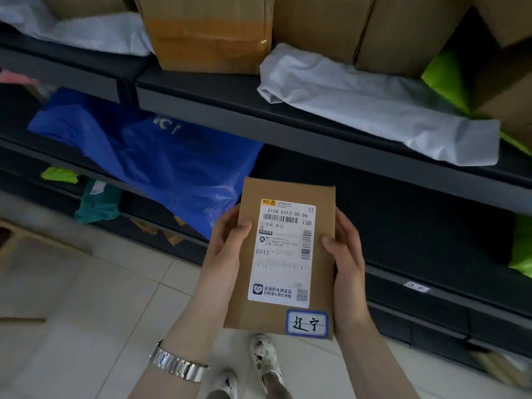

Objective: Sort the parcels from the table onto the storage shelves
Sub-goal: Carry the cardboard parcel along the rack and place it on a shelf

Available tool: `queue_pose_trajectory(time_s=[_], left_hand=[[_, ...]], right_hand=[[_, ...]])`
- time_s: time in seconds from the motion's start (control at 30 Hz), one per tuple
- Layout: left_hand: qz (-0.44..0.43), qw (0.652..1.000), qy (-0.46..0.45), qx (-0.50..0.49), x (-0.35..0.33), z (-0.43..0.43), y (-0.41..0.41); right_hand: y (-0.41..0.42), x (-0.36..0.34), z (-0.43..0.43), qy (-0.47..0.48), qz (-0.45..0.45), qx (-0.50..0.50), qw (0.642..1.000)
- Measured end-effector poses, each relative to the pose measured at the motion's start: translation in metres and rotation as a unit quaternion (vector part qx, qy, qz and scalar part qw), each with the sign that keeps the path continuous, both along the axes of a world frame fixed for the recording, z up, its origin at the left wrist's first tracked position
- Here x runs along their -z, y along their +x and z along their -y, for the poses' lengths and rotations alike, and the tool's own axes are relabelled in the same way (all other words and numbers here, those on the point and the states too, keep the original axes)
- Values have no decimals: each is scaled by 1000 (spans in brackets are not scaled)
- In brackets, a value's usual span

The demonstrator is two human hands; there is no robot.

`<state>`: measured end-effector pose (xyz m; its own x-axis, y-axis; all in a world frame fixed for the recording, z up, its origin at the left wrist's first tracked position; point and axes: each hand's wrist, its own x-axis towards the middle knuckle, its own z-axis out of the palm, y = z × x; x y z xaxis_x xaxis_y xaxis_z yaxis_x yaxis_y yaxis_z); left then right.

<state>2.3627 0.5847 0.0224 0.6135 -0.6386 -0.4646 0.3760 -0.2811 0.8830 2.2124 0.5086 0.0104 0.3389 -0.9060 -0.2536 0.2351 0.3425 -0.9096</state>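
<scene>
I hold a small flat brown cardboard parcel (322, 286) upright in front of me, label facing up. It carries a white shipping label and a blue-bordered handwritten sticker at its lower right corner. My left hand (227, 243) grips its left edge, thumb on the front. My right hand (347, 260) grips its right edge the same way. Behind the parcel stand dark storage shelves (201, 110) with other parcels on them.
The upper shelf holds cardboard boxes (210, 33), a long white poly bag (380, 110) and a green bag (443, 79). A big blue bag (161, 162) fills the middle-left shelf. The dark shelf bay (417, 226) behind the parcel shows a green bag (522, 249) at its right edge. Tiled floor lies below.
</scene>
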Motion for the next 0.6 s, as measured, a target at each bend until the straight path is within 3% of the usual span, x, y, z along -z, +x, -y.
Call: queue_pose_trajectory(time_s=[0.37,0.6], left_hand=[[-10,992,16,125,38,-26,11],[-29,989,45,135,67,-25,-12]], right_hand=[[-8,32,-67,-6,-4,118,993],[-32,62,-83,21,-22,161,987]])
